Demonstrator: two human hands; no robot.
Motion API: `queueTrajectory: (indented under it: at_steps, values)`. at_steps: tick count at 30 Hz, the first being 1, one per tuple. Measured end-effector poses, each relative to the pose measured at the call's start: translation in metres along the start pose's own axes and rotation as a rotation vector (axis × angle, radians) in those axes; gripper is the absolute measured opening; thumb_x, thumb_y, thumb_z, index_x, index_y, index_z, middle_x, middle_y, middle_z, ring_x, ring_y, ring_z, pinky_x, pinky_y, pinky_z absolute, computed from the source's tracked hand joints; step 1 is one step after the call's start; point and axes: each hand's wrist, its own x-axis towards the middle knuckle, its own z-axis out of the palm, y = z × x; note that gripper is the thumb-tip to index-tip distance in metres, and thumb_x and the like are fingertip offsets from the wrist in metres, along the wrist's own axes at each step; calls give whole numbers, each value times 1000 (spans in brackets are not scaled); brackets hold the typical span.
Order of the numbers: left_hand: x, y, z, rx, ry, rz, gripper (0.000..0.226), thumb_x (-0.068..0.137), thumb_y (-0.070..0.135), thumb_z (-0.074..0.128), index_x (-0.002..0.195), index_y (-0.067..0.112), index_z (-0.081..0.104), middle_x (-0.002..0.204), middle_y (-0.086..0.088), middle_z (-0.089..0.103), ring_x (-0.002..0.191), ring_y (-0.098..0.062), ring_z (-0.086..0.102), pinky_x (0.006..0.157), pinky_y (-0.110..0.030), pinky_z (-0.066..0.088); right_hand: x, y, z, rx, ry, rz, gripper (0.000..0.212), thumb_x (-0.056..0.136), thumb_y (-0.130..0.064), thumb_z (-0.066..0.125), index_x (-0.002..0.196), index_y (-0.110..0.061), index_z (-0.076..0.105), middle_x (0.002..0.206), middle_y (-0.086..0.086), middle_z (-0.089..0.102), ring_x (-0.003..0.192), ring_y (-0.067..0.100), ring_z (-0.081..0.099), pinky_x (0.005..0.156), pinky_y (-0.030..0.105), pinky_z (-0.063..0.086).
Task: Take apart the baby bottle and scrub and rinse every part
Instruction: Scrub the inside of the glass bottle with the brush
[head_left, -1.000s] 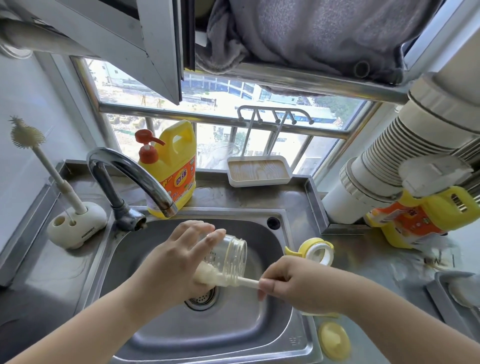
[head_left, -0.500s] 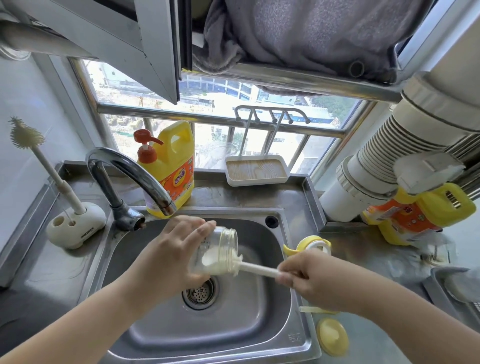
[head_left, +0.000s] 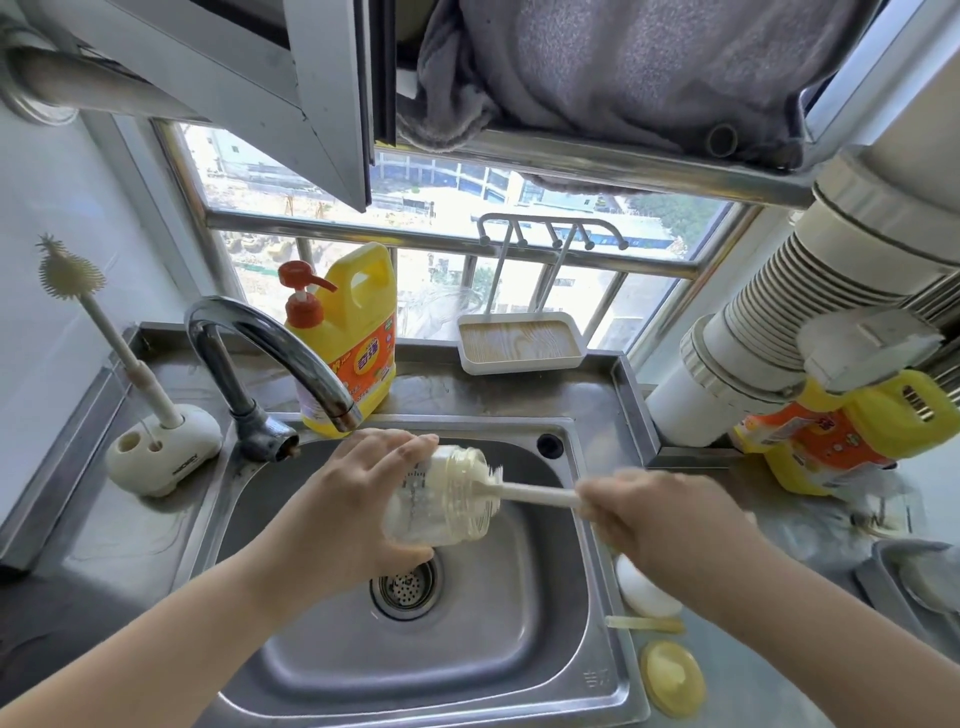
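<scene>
Steel sink (head_left: 519, 644) below, drain strainer (head_left: 406, 587) at its middle. Above the basin, left hand (head_left: 343, 519) wrapped round the clear bottle body (head_left: 441, 499), fingers curled over its top, mouth turned rightward. Right hand (head_left: 670, 519) (blurred) closed on the brush handle (head_left: 535, 492), bristles inside the bottle mouth. On the counter, right of the sink: white dome (head_left: 647, 592), pale stick (head_left: 644, 623), yellow cap (head_left: 672, 678).
</scene>
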Motion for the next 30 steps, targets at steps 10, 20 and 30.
queueTrajectory:
  at_steps: [10,20,30]
  values:
    - [-1,29,23,62,16,-97,79,91,61,31,137,-3,34,125,-18,46,118,-29,40,102,-39,39,17,-14,6,758,-374,290,23,96,-35,47,92,-27,68,58,-6,42,50,8,37,47,17,30]
    - [19,26,-11,55,-375,-186,101,56,62,72,141,34,27,119,17,20,117,-4,18,101,-17,32,2,-6,4,775,-500,151,19,94,-37,51,95,-31,69,57,-10,42,49,5,34,49,14,28]
    - [23,21,-8,-250,-292,-195,87,42,62,64,123,38,45,109,23,50,103,2,47,87,1,29,9,8,-17,-175,87,-111,25,65,-13,77,85,-22,66,64,-7,52,44,15,49,38,25,42]
